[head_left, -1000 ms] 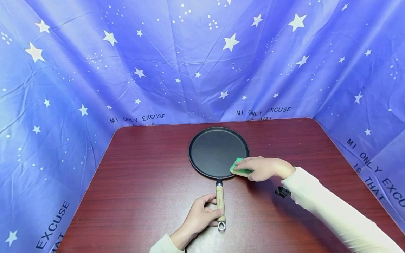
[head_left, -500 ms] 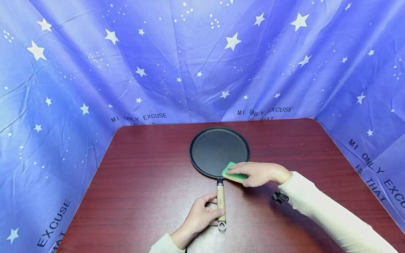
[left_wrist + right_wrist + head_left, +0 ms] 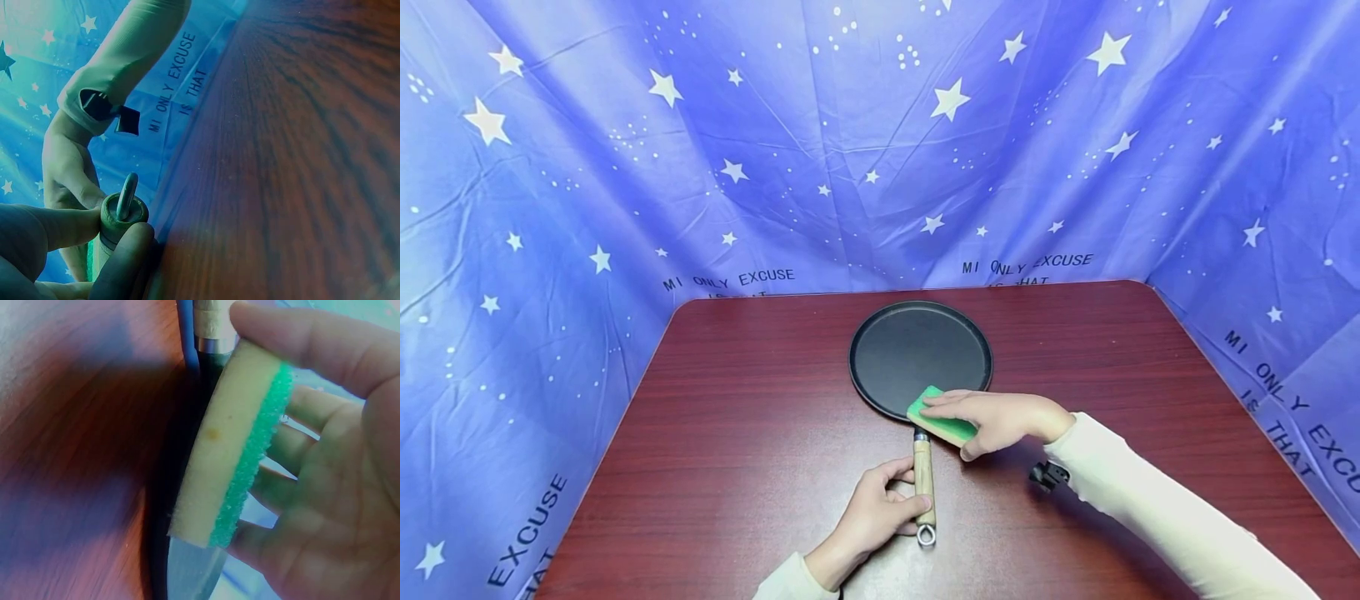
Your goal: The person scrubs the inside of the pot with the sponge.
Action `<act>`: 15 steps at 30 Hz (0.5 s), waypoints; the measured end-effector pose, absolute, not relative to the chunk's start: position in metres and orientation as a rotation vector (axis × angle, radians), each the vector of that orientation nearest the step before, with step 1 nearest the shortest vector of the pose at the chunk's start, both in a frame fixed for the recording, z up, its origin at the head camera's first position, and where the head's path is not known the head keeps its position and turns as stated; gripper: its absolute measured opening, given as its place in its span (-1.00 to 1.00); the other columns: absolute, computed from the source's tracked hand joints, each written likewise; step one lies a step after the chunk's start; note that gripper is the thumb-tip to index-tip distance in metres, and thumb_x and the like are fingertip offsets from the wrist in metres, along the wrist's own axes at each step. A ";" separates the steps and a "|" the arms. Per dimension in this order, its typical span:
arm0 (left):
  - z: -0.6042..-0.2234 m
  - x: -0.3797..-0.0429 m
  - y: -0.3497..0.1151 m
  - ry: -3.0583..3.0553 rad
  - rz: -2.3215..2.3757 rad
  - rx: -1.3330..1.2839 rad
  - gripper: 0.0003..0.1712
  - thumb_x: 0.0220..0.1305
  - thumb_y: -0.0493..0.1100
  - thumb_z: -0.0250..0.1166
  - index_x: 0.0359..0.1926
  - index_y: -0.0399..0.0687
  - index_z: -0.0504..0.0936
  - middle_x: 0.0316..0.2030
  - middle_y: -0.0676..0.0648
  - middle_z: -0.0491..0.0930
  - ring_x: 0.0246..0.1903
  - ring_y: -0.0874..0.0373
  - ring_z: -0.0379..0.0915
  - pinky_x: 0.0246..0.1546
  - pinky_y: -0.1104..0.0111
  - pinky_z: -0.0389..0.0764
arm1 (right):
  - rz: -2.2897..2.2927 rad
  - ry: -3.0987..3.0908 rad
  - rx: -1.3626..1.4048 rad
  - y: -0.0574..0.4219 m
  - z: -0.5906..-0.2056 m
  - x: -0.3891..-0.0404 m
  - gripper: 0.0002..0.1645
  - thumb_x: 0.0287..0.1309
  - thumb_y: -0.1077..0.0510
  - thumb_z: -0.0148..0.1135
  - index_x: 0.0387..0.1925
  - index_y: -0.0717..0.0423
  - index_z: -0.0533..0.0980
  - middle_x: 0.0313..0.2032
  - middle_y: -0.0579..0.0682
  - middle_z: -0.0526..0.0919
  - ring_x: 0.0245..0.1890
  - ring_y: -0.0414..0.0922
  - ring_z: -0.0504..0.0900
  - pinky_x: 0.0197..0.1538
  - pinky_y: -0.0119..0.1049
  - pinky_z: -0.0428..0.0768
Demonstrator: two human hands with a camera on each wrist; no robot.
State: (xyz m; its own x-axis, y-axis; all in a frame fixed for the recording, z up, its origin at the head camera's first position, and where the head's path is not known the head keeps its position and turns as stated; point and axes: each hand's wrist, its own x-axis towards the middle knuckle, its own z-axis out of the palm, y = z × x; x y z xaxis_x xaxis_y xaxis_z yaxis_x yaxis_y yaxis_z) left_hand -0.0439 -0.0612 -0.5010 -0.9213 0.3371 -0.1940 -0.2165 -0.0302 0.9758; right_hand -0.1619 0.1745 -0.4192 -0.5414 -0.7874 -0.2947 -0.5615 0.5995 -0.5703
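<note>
A round black flat pan [image 3: 917,350] lies on the table, its wooden handle [image 3: 923,467] towards me. My left hand [image 3: 876,508] grips that handle low down, near the metal hanging ring [image 3: 927,535]. Thumb and finger pinch the handle end [image 3: 109,226] in the left wrist view. My right hand [image 3: 1003,417] holds a sponge [image 3: 919,408], green on top and cream below, at the pan's near rim beside the handle joint. In the right wrist view the thumb is at one end of the sponge [image 3: 215,450] and the fingers press its green face.
The dark red wooden table [image 3: 737,417] stretches out on both sides of the pan. A blue curtain [image 3: 820,150] with white stars hangs behind and along both sides. A small black device [image 3: 1048,477] is at the right wrist.
My right hand has slid the sponge left and nearer to me along the pan's rim, from the right side to the handle joint. My left hand keeps its grip on the handle.
</note>
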 end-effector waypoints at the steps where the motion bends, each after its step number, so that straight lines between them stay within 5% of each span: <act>1: -0.501 -0.044 -0.061 1.880 2.008 0.128 -0.25 0.23 -0.38 0.44 0.42 -0.46 0.42 -0.04 -0.15 0.57 -0.48 0.24 0.64 -0.57 0.47 0.75 | -0.568 2.295 -1.068 0.173 -0.420 -0.162 0.01 0.09 0.21 0.49 0.58 0.12 0.30 0.59 0.21 0.18 0.60 0.23 0.11 0.59 0.23 0.21; 15: -0.500 -0.044 -0.062 1.876 2.009 0.126 -0.26 0.23 -0.39 0.44 0.43 -0.40 0.44 -0.03 -0.16 0.56 -0.49 0.24 0.64 -0.57 0.45 0.75 | -0.626 2.186 -1.084 0.146 -0.424 -0.176 -0.06 0.27 0.19 0.34 0.62 0.14 0.20 0.62 0.08 0.15 0.64 0.13 0.02 0.65 0.16 0.10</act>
